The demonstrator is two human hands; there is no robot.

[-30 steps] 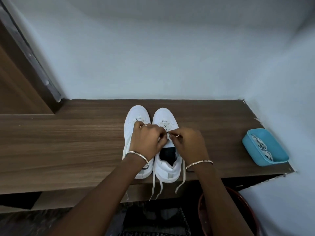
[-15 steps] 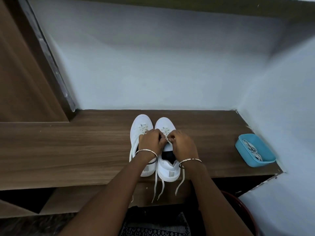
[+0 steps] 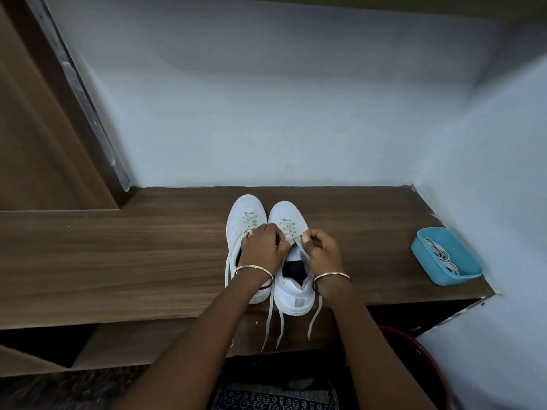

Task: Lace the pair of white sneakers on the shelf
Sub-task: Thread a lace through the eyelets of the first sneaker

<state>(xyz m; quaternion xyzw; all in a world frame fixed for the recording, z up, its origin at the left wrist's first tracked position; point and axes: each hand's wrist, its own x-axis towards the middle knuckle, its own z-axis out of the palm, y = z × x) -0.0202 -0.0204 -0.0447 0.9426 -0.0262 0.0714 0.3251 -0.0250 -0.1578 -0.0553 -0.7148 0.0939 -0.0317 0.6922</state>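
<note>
Two white sneakers stand side by side on the wooden shelf (image 3: pixel 118 261), toes toward the wall. The left sneaker (image 3: pixel 241 216) shows crossed laces near its toe. Over the tongue of the right sneaker (image 3: pixel 291 294), my left hand (image 3: pixel 262 251) and my right hand (image 3: pixel 321 254) each pinch a strand of its lace (image 3: pixel 288 229). Loose lace ends (image 3: pixel 270 324) hang over the shelf's front edge. My left hand covers the middle of the left sneaker.
A blue tray (image 3: pixel 426 261) holding white laces sits at the right end of the shelf near the side wall. A wooden panel (image 3: pixel 35 128) rises at the left. Below the shelf are a dark red bucket rim (image 3: pixel 420 350) and a patterned mat (image 3: pixel 272 395).
The view has tilted up, so the sneakers sit lower in frame. My hands have parted slightly, and the lace strands between them now show over the right sneaker's tongue.
</note>
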